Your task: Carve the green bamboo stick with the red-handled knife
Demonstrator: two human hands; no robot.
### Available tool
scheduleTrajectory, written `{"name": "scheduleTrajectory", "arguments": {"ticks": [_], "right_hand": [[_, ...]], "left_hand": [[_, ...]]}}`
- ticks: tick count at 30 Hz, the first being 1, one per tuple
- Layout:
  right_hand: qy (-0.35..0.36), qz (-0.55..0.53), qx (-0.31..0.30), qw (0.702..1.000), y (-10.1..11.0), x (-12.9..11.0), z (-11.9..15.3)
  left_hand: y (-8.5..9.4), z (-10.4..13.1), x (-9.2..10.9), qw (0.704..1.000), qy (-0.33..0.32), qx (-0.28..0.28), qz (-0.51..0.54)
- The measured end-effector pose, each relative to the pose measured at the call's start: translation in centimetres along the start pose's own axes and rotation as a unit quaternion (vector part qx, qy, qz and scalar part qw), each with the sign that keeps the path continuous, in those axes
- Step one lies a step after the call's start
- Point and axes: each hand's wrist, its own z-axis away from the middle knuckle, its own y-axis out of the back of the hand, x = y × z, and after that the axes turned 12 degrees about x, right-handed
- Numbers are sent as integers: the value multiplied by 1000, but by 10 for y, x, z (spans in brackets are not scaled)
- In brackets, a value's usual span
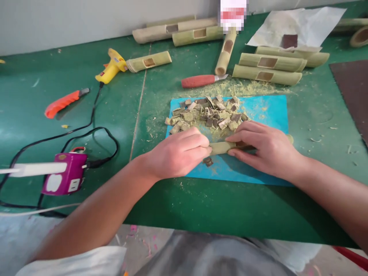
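A pale green bamboo tube [220,148] lies crosswise over the blue sheet [267,111], close to its front edge. My left hand [184,151] is closed at the tube's left end, its fingertips pinched there; anything small inside them is hidden. Around the tube's right part my right hand [258,147] is wrapped, thumb in front and fingers behind, covering much of a dark opening. Just behind both hands sits a heap of small bamboo chips [209,113] with sawdust. One loose brown chip [208,161] rests in front of the tube.
Bamboo tubes with cut windows [267,69] lie at the back. A red-handled knife [198,81] lies behind the sheet. To the left are a yellow glue gun [110,69], an orange cutter [63,103] and a purple power socket [69,172] with trailing cords.
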Motion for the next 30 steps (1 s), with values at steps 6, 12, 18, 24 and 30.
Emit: {"name": "scheduleTrajectory", "arguments": {"ticks": [6,12,18,24,30], "right_hand": [[20,37,8,999,-1,1,2],[113,40,41,992,-1,4,5],[128,49,32,990,5,2,4],[76,-10,-4,997,2,5,4],[69,-7,-13,998,3,8,2]], "left_hand": [[-2,-1,-1,1000,-9,2,-13],[4,4,-1,1000,-4,14,-23],[-1,9,-3,997,31,66,11],[0,12,0,996,56,48,52],[2,10,0,994,75,17,81]]}}
